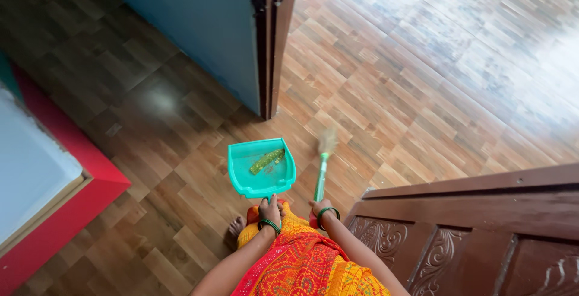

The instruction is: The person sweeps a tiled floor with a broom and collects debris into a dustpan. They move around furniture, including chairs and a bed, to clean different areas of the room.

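A carved wooden door (482,235) stands close on my right, a teal door edge (265,42) ahead, a red-framed bed (66,187) to my left. My dustpan (262,167) hangs over the floor, mouth pointing away, green scrap (267,161) inside. My left hand (269,210) is closed around its handle; my right hand (320,210) is wrapped around the green broom (321,175), bristles forward.

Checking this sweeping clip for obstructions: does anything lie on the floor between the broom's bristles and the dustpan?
Nothing visible. The left hand holds the teal dustpan, the right hand the green-handled broom. The strip of wood-pattern floor between bristles and pan looks bare. The open door stands farther off.
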